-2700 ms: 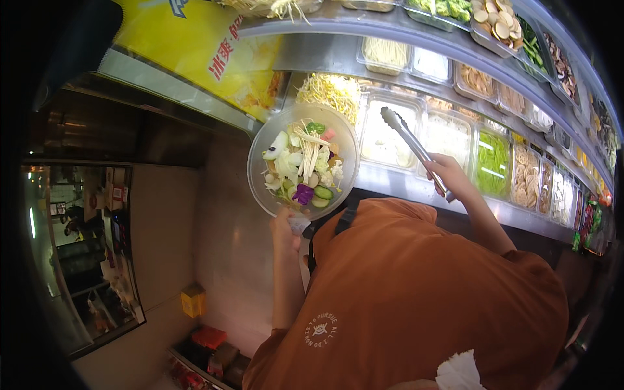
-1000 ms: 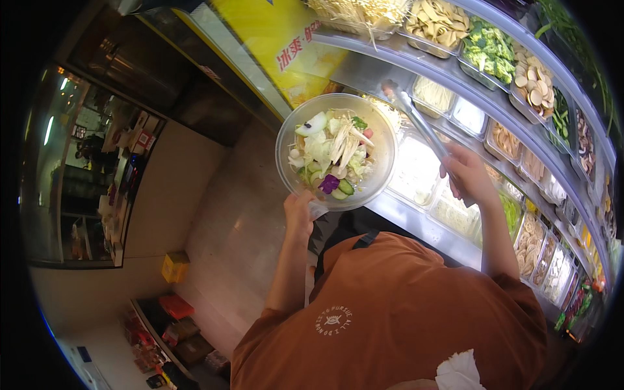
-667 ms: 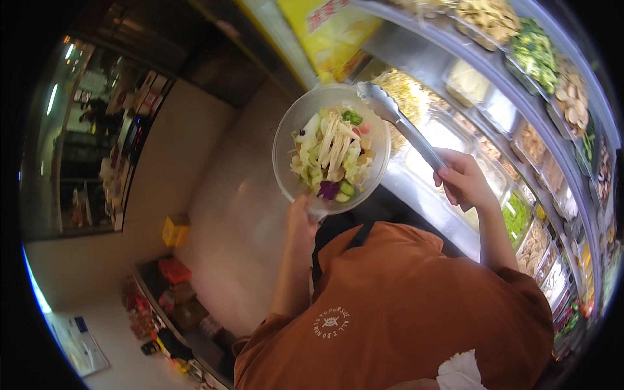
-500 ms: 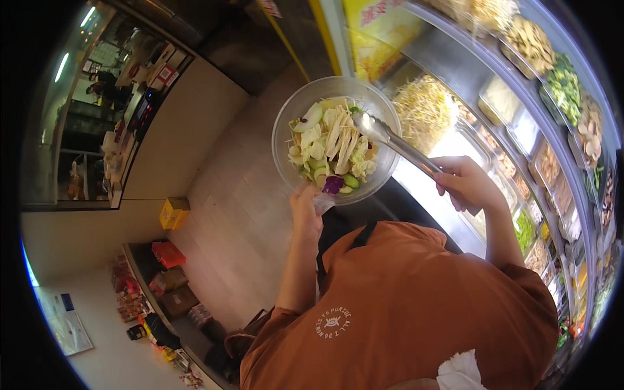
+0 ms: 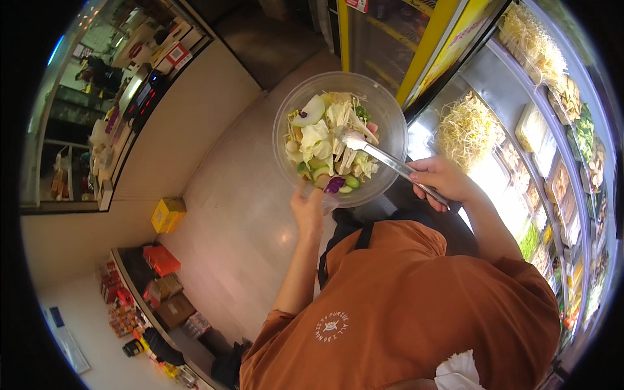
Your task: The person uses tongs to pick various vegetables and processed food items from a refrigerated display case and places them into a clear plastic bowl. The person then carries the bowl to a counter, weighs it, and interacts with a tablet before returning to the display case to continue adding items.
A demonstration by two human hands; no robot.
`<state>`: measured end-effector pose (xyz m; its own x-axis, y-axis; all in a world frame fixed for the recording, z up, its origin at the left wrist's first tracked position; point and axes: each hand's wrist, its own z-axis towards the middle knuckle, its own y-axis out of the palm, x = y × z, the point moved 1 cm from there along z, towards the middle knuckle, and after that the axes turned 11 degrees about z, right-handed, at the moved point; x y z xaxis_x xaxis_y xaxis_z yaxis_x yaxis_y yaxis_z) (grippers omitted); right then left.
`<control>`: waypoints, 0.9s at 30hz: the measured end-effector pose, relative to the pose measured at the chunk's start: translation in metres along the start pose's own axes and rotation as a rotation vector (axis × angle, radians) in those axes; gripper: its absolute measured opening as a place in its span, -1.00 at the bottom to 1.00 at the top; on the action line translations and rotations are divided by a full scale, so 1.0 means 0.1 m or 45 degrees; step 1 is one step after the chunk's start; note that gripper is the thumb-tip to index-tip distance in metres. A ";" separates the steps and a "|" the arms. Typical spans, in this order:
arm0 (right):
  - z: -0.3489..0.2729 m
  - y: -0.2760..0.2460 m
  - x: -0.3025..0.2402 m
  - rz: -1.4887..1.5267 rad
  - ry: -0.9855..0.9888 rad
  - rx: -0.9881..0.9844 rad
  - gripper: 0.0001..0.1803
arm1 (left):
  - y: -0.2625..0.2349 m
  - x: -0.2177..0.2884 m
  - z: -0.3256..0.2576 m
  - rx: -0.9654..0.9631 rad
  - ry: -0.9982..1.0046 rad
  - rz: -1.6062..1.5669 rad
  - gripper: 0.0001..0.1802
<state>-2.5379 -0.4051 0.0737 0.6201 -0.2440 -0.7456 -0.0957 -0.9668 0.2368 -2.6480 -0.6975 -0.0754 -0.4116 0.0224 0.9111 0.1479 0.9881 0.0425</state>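
Note:
My left hand (image 5: 309, 208) grips a large clear bowl (image 5: 389, 162) by its near rim, fingers closed there. Cut vegetables fill its middle: pale cabbage leaves (image 5: 316, 139), enoki mushrooms (image 5: 342, 117), green cucumber-like slices (image 5: 351, 181) and a purple piece (image 5: 335, 185). In my right hand (image 5: 437, 181) is a pair of metal tongs (image 5: 390, 160), held around the handle. Their tips rest at the enoki in the bowl and look pressed together. Whether they pinch anything cannot be made out.
To the right runs a lit display case with shelves of food trays, including a heap of bean sprouts (image 5: 467, 133). Ahead stands a yellow-framed fridge (image 5: 406, 58). At left are a counter (image 5: 175, 117), a yellow box (image 5: 168, 215) and a low shelf with a red box (image 5: 162, 259).
The view has turned right, bringing more of the fridge into sight. My right hand has moved left and lower, and the tongs' tips have shifted left onto the enoki.

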 end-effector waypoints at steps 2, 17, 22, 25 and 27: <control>-0.03 0.02 -0.03 0.014 -0.023 0.090 -0.55 | -0.16 -0.04 0.16 -0.004 -0.044 0.053 -0.22; -2.31 -3.32 -0.17 0.345 -0.904 1.109 -0.69 | 1.90 -0.05 -0.11 0.022 -0.174 0.038 -0.25; -2.62 -5.27 -1.09 0.581 -1.025 1.102 -0.65 | 2.87 -0.09 -0.27 0.005 -0.234 0.083 -0.28; -2.60 -6.08 -1.34 0.708 -1.274 0.881 -0.65 | 3.41 -0.07 -0.40 0.094 -0.307 0.168 -0.25; -2.57 -6.26 -1.04 0.520 -1.253 1.179 -0.63 | 3.62 -0.03 -0.37 0.132 -0.256 0.125 -0.25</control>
<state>-2.3423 0.2446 0.1630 -0.3282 -0.0949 -0.9398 -0.8423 -0.4209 0.3367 -2.5596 -0.3455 -0.0472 -0.5720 0.1386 0.8085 0.1074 0.9898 -0.0937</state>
